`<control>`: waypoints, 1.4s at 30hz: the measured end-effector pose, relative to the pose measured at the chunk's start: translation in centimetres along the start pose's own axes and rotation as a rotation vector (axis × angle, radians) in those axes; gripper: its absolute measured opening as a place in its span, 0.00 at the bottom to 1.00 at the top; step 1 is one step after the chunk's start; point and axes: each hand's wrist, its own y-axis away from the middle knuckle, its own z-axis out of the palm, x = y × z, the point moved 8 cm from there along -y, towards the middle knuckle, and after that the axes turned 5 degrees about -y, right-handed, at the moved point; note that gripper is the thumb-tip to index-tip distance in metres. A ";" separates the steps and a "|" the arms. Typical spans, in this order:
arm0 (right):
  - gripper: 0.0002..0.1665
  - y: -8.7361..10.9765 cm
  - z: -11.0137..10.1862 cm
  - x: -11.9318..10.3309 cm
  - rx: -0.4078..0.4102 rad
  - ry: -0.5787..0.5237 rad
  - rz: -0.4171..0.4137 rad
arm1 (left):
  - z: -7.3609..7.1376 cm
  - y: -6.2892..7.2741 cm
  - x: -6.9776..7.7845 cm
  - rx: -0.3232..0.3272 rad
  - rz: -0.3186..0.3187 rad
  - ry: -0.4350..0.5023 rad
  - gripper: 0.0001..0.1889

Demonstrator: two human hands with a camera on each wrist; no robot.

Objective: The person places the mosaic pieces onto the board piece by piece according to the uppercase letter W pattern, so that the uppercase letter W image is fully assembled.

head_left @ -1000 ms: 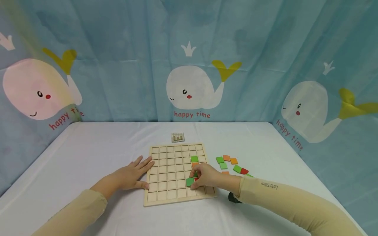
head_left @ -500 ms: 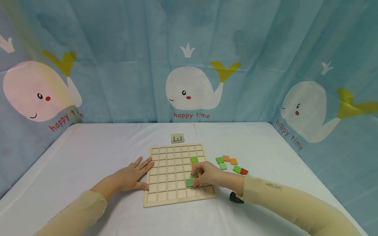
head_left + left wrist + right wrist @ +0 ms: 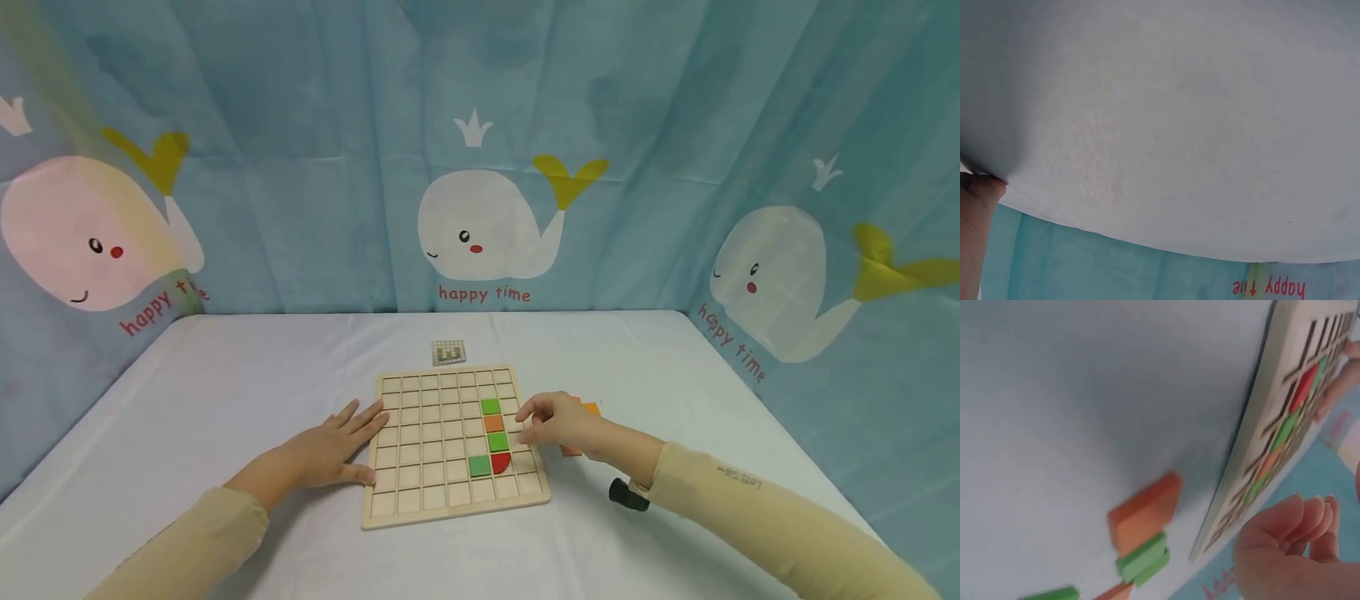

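Observation:
A wooden grid board [image 3: 410, 454] lies on the white table. Green, orange, green and red tiles fill part of one column near its right side, and another green tile [image 3: 479, 466] sits left of the red quarter-round tile [image 3: 501, 463]. My left hand [image 3: 330, 448] is spread flat, its fingers touching the board's left edge. Just over the board's right edge hovers my right hand [image 3: 558, 421], fingers loosely bent, with nothing seen between them. In the right wrist view, an orange tile [image 3: 1145, 512] and a green tile [image 3: 1141, 556] lie beside the board.
A small card with a printed grid [image 3: 448, 352] lies behind the board. More orange tiles [image 3: 591, 408] show past my right hand, which hides others. Near my right sleeve is a small black object [image 3: 628, 495]. A blue whale-print curtain [image 3: 300, 208] stands behind the table.
My right hand has let go and drawn off to the right, from over the tiles to the board's right edge. The green and red tiles now show fully. My left hand stays put.

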 end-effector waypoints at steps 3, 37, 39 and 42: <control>0.15 -0.1 -1.0 -0.1 -0.001 -0.018 -0.009 | 0.0 0.0 0.0 -0.001 -0.001 -0.003 0.51; 0.21 -2.0 -10.4 3.8 -0.010 0.140 -0.075 | -0.2 0.1 0.1 0.005 0.019 0.007 0.51; 0.21 -2.1 -10.9 4.4 -0.010 0.139 -0.063 | -0.2 0.1 0.1 0.006 0.019 0.008 0.51; 0.21 -2.1 -11.4 5.2 -0.028 0.142 -0.061 | -0.1 0.1 0.1 0.003 0.014 0.011 0.51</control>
